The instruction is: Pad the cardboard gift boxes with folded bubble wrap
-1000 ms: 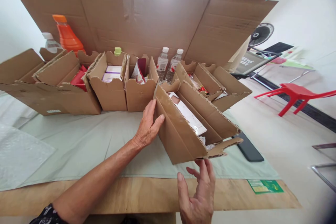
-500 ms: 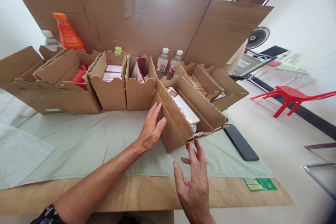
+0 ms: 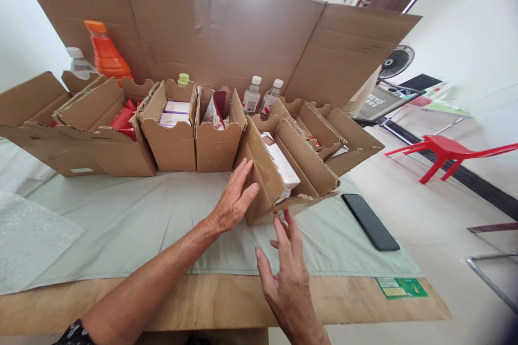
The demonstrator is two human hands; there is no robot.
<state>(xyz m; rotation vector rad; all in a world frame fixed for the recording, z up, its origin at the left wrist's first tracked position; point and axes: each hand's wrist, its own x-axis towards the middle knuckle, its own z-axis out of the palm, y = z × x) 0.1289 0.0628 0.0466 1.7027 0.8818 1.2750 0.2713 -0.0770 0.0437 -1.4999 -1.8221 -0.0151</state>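
Observation:
A cardboard box (image 3: pixel 263 186) stands slanted on the cloth in front of me, its top open. Inside it lies a white carton (image 3: pixel 281 161). My left hand (image 3: pixel 232 199) rests its outstretched fingers against the box's left side. At the near end, the fingertips of my right hand (image 3: pixel 285 269) are at the box's lower front face, fingers apart and thumb spread; whether they press on it is hard to tell. Directly left of this box is another cardboard box (image 3: pixel 218 148) with a maroon and white packet (image 3: pixel 216 110) in it.
More cardboard boxes (image 3: pixel 172 145) line the back, before a tall cardboard panel (image 3: pixel 230 21). Two clear bottles (image 3: pixel 251 97) and an orange bottle (image 3: pixel 107 56) stand behind them. A black phone (image 3: pixel 370 221) lies at right on the pale cloth (image 3: pixel 170 253); bubble wrap (image 3: pixel 36 242) is at left.
The box's near end has shifted left and slightly away from me, further from the phone. My right hand has moved left with it; my left hand has stayed almost still against the side.

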